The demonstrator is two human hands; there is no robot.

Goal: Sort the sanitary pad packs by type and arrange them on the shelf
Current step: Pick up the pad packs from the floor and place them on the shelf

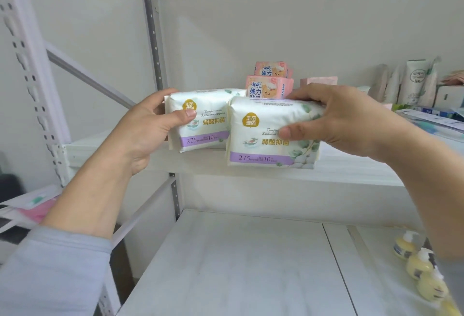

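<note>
Soft white packs (271,132) in both hands (344,119).

Wall: plain white wall (288,34), evenly lit, fills the upper centre of the frame.
Shelving: white metal shelf unit (226,265), boards at centre and bottom.
Uprights: perforated grey post (153,39) upper centre-left; white slotted post (27,64) at far left.
Brace: diagonal bar (88,75) at left.

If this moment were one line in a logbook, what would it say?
left hand: holds white pack | right hand: holds second white pack | pink packs: behind, on shelf
</note>
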